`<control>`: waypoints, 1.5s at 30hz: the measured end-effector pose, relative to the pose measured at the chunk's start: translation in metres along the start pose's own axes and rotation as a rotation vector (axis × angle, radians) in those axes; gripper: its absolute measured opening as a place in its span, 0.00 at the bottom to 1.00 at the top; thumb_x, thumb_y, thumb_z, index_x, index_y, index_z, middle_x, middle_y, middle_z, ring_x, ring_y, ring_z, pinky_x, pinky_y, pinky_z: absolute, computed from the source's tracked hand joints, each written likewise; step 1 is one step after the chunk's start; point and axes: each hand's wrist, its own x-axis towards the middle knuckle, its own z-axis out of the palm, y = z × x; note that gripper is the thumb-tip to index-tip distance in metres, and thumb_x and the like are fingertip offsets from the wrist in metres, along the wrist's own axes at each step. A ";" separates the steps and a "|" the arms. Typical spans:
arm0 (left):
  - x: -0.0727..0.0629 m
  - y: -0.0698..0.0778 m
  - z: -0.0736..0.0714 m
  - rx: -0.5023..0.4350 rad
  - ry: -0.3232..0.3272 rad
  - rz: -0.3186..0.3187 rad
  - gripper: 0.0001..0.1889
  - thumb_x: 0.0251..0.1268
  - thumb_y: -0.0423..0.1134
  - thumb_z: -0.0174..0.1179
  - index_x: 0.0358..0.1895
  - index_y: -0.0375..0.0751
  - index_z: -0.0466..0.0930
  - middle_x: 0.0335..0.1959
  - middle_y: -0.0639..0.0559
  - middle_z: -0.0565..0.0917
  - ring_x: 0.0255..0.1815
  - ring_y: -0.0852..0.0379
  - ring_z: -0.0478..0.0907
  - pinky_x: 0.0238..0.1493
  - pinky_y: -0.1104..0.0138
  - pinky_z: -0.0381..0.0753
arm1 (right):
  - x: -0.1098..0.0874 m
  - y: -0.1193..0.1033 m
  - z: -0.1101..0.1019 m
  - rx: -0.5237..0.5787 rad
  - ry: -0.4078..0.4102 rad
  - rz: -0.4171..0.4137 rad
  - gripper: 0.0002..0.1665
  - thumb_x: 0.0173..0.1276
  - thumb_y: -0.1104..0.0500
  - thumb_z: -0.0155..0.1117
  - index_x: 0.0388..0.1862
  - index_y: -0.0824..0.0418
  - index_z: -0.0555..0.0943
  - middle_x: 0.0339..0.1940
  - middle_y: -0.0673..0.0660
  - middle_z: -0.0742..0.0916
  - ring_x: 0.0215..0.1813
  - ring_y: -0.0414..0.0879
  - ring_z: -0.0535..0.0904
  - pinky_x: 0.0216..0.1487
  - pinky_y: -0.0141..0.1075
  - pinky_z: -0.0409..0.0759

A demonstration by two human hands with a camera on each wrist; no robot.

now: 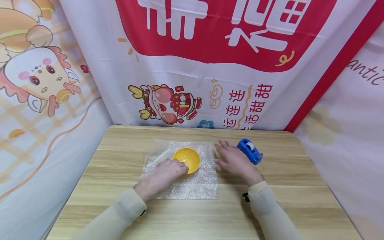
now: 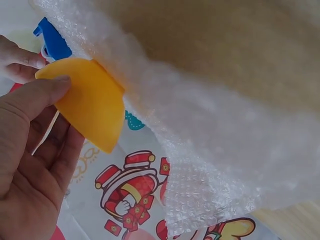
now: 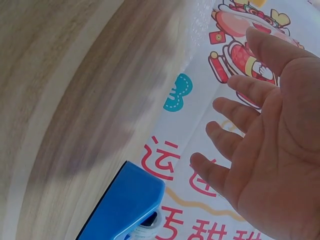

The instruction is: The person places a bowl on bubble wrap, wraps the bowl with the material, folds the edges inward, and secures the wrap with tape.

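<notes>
A yellow bowl (image 1: 192, 159) rests upright on a sheet of bubble wrap (image 1: 195, 188) on the table. My left hand (image 1: 165, 175) pinches the bowl's near-left rim; in the left wrist view the thumb lies on the outside of the bowl (image 2: 92, 100) and the fingers reach over its edge. At the right edge of the bubble wrap, my right hand (image 1: 234, 160) is spread with nothing in it. The right wrist view shows that hand (image 3: 275, 135) with its fingers apart and loosely bent. Just beyond it stands a blue tape dispenser (image 1: 249, 151).
The wood-grain table (image 1: 192, 220) ends at a printed cloth backdrop (image 1: 186, 76) behind the bowl. More printed cloth hangs at the left and right sides. The tape dispenser (image 3: 125, 200) is close by the right hand, with a roll of tape in it.
</notes>
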 end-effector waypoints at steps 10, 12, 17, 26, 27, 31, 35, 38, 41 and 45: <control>0.005 -0.006 -0.008 -0.210 -0.008 -0.082 0.20 0.82 0.54 0.77 0.68 0.52 0.91 0.65 0.54 0.94 0.65 0.54 0.91 0.73 0.52 0.93 | -0.001 0.000 0.001 -0.004 -0.018 0.015 0.45 0.92 0.42 0.66 0.98 0.56 0.65 0.99 0.64 0.66 1.00 0.68 0.58 0.98 0.68 0.63; 0.008 -0.009 -0.010 -0.232 -0.020 -0.117 0.29 0.83 0.58 0.75 0.77 0.50 0.86 0.76 0.51 0.89 0.76 0.49 0.87 0.82 0.49 0.89 | -0.001 0.000 0.002 -0.004 -0.024 0.022 0.46 0.92 0.42 0.66 0.98 0.55 0.65 1.00 0.63 0.66 1.00 0.68 0.57 0.99 0.68 0.62; 0.016 -0.016 -0.012 -0.281 -0.076 -0.164 0.45 0.83 0.64 0.72 0.92 0.49 0.70 0.94 0.48 0.73 0.94 0.43 0.71 0.95 0.45 0.73 | 0.001 0.002 0.004 0.004 -0.041 0.036 0.46 0.92 0.41 0.67 0.98 0.53 0.64 1.00 0.62 0.65 1.01 0.66 0.57 0.99 0.68 0.61; 0.027 -0.019 -0.013 -0.325 -0.177 -0.251 0.52 0.81 0.70 0.71 0.96 0.49 0.62 0.98 0.48 0.66 0.98 0.43 0.64 0.99 0.46 0.66 | 0.005 0.002 0.010 0.025 -0.042 0.044 0.46 0.92 0.42 0.67 0.98 0.56 0.65 0.99 0.63 0.67 1.00 0.66 0.61 0.98 0.67 0.63; 0.028 -0.019 -0.013 -0.331 -0.183 -0.264 0.53 0.80 0.70 0.72 0.96 0.48 0.62 0.98 0.48 0.66 0.98 0.43 0.65 0.99 0.46 0.66 | 0.006 0.001 0.012 0.043 -0.047 0.057 0.46 0.92 0.42 0.67 0.98 0.56 0.64 0.99 0.63 0.66 0.99 0.66 0.61 0.98 0.67 0.64; 0.030 -0.017 -0.013 -0.353 -0.176 -0.293 0.54 0.77 0.69 0.75 0.95 0.45 0.64 0.96 0.47 0.69 0.96 0.43 0.68 0.98 0.46 0.68 | 0.012 -0.002 0.018 0.111 -0.074 0.120 0.45 0.93 0.43 0.66 0.97 0.58 0.64 0.99 0.63 0.67 0.98 0.65 0.64 0.97 0.66 0.65; 0.034 -0.016 -0.014 -0.338 -0.166 -0.291 0.54 0.75 0.68 0.77 0.93 0.43 0.67 0.94 0.46 0.73 0.92 0.41 0.73 0.96 0.44 0.72 | 0.023 -0.004 0.021 0.190 -0.084 0.187 0.42 0.93 0.44 0.67 0.95 0.59 0.69 0.96 0.63 0.74 0.96 0.65 0.70 0.95 0.65 0.70; 0.037 -0.015 -0.017 -0.311 -0.174 -0.290 0.54 0.74 0.69 0.78 0.92 0.43 0.69 0.93 0.45 0.74 0.91 0.39 0.74 0.95 0.43 0.74 | 0.032 -0.005 0.021 0.286 -0.080 0.227 0.39 0.92 0.45 0.68 0.93 0.59 0.72 0.92 0.64 0.79 0.93 0.64 0.75 0.92 0.64 0.76; 0.039 -0.015 -0.019 -0.295 -0.190 -0.298 0.53 0.73 0.70 0.78 0.92 0.44 0.71 0.92 0.45 0.74 0.91 0.39 0.74 0.94 0.42 0.74 | 0.039 -0.005 0.020 0.400 -0.088 0.269 0.39 0.92 0.46 0.68 0.93 0.59 0.72 0.88 0.64 0.82 0.89 0.63 0.79 0.89 0.62 0.80; 0.040 -0.015 -0.020 -0.289 -0.209 -0.309 0.53 0.72 0.71 0.77 0.92 0.46 0.71 0.92 0.45 0.74 0.91 0.38 0.74 0.94 0.40 0.74 | 0.045 -0.005 0.018 0.552 -0.097 0.348 0.41 0.92 0.46 0.68 0.94 0.57 0.70 0.85 0.63 0.85 0.84 0.61 0.84 0.86 0.60 0.85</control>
